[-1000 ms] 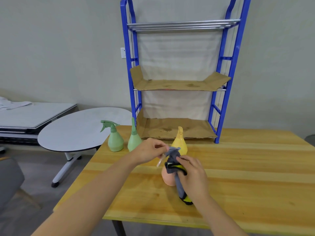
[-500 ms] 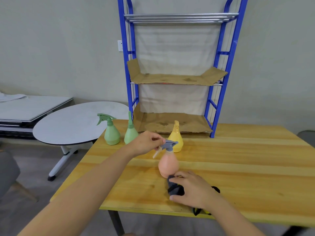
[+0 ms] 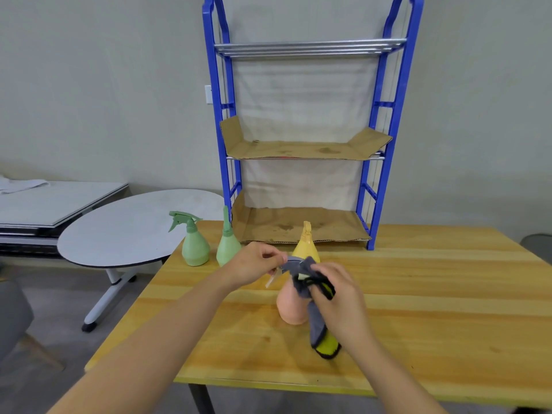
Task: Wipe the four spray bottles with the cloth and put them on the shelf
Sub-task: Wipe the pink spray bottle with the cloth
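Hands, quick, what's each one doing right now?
Left hand: pinches the pink bottle by its spray head.
Right hand: grips the cloth against that bottle.

We're looking at a plain workroom or test space: bare grey wall [image 3: 89,85], a wooden worktop [image 3: 433,294], a blue metal shelf [image 3: 391,162] lined with cardboard [image 3: 298,149], and a spare white oval table [image 3: 131,228] alongside.

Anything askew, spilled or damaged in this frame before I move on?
Nothing spilled or tipped. The only oddities: the cardboard liners on the blue shelf are stained and bent up at the ends. The three waiting bottles stand upright on the table, and the pink bottle is upright between the left hand and the right hand holding the cloth.
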`<action>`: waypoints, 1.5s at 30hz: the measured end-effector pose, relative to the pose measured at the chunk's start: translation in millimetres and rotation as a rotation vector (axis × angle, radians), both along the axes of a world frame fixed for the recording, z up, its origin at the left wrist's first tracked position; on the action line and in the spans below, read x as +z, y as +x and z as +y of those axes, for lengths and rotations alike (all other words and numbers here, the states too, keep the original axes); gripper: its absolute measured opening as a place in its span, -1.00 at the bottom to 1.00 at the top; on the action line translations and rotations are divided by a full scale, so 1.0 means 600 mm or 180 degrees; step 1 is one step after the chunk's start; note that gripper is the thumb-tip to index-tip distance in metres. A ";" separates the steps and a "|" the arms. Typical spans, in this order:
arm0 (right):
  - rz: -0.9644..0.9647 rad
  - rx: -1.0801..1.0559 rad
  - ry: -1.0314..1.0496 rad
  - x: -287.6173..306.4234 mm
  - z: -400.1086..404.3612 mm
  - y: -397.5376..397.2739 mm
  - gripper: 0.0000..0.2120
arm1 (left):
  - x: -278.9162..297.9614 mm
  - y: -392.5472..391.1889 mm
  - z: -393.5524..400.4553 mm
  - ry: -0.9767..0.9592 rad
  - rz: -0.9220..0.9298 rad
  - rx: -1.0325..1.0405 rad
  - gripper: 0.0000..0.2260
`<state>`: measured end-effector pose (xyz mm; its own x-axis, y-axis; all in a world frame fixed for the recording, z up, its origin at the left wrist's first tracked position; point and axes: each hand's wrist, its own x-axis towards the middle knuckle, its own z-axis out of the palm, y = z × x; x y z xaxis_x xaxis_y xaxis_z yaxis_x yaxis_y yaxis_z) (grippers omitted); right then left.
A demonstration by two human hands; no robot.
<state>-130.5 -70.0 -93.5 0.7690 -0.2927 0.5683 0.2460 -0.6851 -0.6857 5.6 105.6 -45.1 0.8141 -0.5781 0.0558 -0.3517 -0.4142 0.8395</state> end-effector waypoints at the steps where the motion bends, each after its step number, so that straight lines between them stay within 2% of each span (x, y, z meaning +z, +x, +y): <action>1: -0.0127 -0.0077 0.0147 0.009 0.008 0.006 -0.63 | 0.000 -0.001 -0.001 -0.0027 0.0023 0.0001 -0.81; 3: -0.0227 -0.0199 0.0319 0.013 0.026 0.021 -0.63 | -0.004 -0.006 -0.006 -0.0197 0.0167 0.0012 -0.80; 8: -0.0256 0.0036 -0.0056 -0.023 0.060 0.039 -0.68 | -0.018 -0.013 -0.011 -0.0465 0.0115 0.0179 -0.71; 10: -0.0343 -0.0095 0.0007 -0.026 0.050 0.040 -0.69 | -0.021 -0.015 -0.007 -0.0516 0.0130 0.0138 -0.69; 13: -0.0351 -0.0479 0.0443 -0.021 0.017 0.048 -0.73 | -0.021 -0.018 -0.004 -0.0311 -0.0057 0.0156 -0.72; 16: -0.0293 -0.0391 0.0299 -0.014 0.003 0.051 -0.74 | -0.020 -0.016 -0.004 -0.0113 -0.0221 0.0206 -0.70; 18: -0.0314 -0.0405 0.0372 -0.002 -0.006 0.048 -0.74 | -0.021 -0.017 -0.004 -0.0069 -0.0285 0.0179 -0.73; 20: -0.0366 -0.0434 0.0525 0.020 -0.020 0.049 -0.75 | -0.026 -0.026 -0.006 -0.0097 -0.0241 0.0138 -0.87; 22: -0.0359 -0.0314 0.0314 0.050 -0.027 0.054 -0.74 | -0.040 -0.030 -0.010 -0.0063 -0.0277 0.0126 -0.81; 26: -0.0263 0.0145 -0.0608 0.103 -0.005 0.076 -0.74 | -0.071 -0.024 -0.025 -0.0006 -0.0707 0.0433 -0.87; 28: -0.0031 0.0375 -0.1003 0.112 0.006 0.088 -0.76 | -0.078 -0.022 -0.029 -0.0029 -0.0768 0.0488 -0.86; 30: 0.0219 0.0329 -0.1099 0.108 -0.004 0.098 -0.76 | -0.082 -0.022 -0.028 -0.0084 -0.0785 0.0462 -0.84; 35: 0.0727 -0.0225 -0.0863 0.080 -0.069 0.103 -0.76 | -0.083 -0.026 -0.024 -0.0215 -0.0494 0.0520 -0.81; 39: 0.0508 -0.0445 -0.0542 0.067 -0.083 0.078 -0.76 | -0.082 -0.031 -0.023 -0.0422 -0.0272 0.0581 -0.88; 40: 0.0430 -0.0522 -0.0406 0.067 -0.085 0.069 -0.74 | -0.087 -0.033 -0.017 -0.0569 -0.0089 0.0577 -0.85; 42: 0.0353 -0.0577 -0.0198 0.064 -0.089 0.052 -0.74 | -0.107 -0.042 -0.005 -0.0790 0.0292 0.0521 -0.60; 45: 0.0381 -0.0555 -0.0018 0.057 -0.096 0.029 -0.75 | -0.159 -0.072 0.012 -0.0621 0.0765 0.0448 -0.40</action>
<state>-113.3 -127.8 -59.1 0.7691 -0.4242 0.4781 0.0406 -0.7141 -0.6989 -37.6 112.5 -140.6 0.8884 -0.4565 -0.0488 -0.0849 -0.2678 0.9597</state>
